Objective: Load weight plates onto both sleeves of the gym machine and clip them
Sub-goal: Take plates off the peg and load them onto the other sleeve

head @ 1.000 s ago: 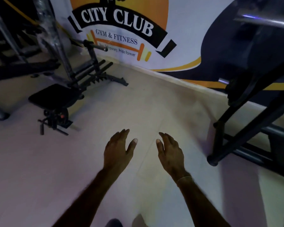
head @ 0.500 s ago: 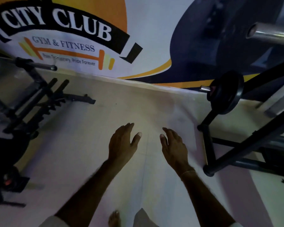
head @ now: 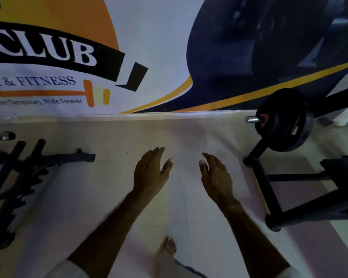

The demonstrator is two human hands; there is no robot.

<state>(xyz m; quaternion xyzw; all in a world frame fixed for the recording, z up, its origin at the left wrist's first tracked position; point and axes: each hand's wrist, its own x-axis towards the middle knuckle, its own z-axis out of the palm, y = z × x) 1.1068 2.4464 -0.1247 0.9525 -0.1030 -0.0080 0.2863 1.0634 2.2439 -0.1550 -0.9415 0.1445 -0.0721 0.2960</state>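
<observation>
Pale floor [head: 109,187] below a wall banner [head: 149,47] fills the frame centre. Left hand [head: 149,173] and right hand [head: 215,177] hover above it, fingers relaxed and spread, holding nothing. Black weight plates [head: 285,125] sit on a chrome-tipped sleeve [head: 252,119] at right of frame. Judged step: approach. The next move requires a reach rightward to the plates. No container shows.

Black weight plates [head: 287,125] sit upright on a chrome sleeve [head: 252,119], its bare tip sticking out

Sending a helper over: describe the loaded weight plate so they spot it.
Below the lower right corner of the wall banner stands a black machine frame. The weight plate sits on its short silver sleeve: the only round black disc on that frame.
</observation>
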